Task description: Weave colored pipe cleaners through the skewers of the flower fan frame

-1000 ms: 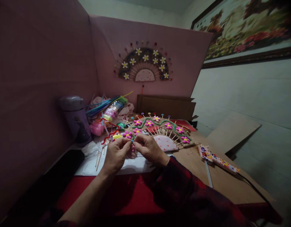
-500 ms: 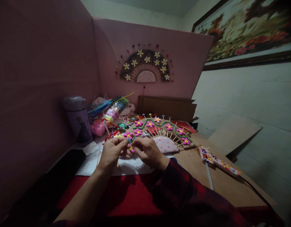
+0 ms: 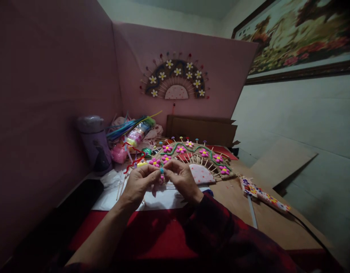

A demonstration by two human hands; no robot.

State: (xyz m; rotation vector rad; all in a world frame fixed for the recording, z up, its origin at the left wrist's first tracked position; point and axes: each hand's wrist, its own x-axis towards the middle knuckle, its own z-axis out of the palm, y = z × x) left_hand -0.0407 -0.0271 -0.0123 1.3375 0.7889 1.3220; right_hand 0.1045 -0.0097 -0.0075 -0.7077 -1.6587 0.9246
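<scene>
A small blue piece of clay (image 3: 161, 171) sits between my fingertips, over the front left edge of a half-round fan (image 3: 180, 149). My left hand (image 3: 139, 184) pinches it from the left, thumb and forefinger closed. From the other side my right hand (image 3: 184, 179) presses on the same piece, its fingertips closed too. Twine covers the fan, which carries pink flowers with yellow centres, a green wavy strip and sticks with coloured tips. Its spotted half-round base (image 3: 201, 173) shows just beyond my right hand. My hands hide part of the fan's left end.
A floral-patterned glue gun (image 3: 264, 195) with a cord lies on the brown board at right. To the left stand a purple bottle (image 3: 96, 146), packs of coloured clay (image 3: 136, 133) and a red pipe cleaner (image 3: 135, 161). A similar fan (image 3: 175, 77) hangs on the pink panel behind.
Both hands have shifted slightly to the right with the blue clay. My right hand's fingertips have come in against it, and the blue piece shows more clearly now.
</scene>
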